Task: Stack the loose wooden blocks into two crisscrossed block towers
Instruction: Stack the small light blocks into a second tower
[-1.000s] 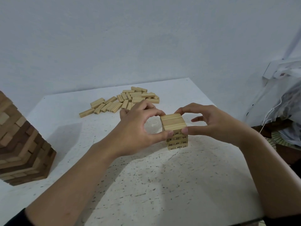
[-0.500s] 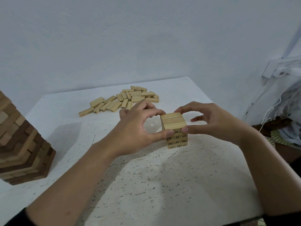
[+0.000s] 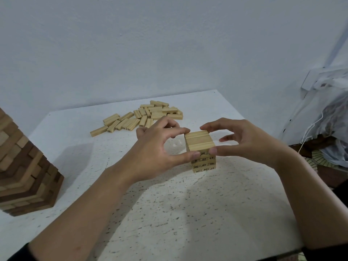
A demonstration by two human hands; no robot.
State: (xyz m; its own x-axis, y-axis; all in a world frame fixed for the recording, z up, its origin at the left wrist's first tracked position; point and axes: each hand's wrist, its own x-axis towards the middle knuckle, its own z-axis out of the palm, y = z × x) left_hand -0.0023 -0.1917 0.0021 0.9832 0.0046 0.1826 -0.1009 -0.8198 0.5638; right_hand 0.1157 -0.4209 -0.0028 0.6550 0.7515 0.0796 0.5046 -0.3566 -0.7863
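Seen from the head camera, the person is squaring up a short pale block tower, which is standing right of centre on the speckled white table. The left hand and right hand are each pinching its top layers, thumbs on the near face, forefingers curling over the far corners. The small blocks are looking light, stiff and smooth, so a soft squeeze on opposite faces should do; a hard push would probably slide a layer. Loose blocks are lying far behind, and a big two-tone tower is standing at the left edge.
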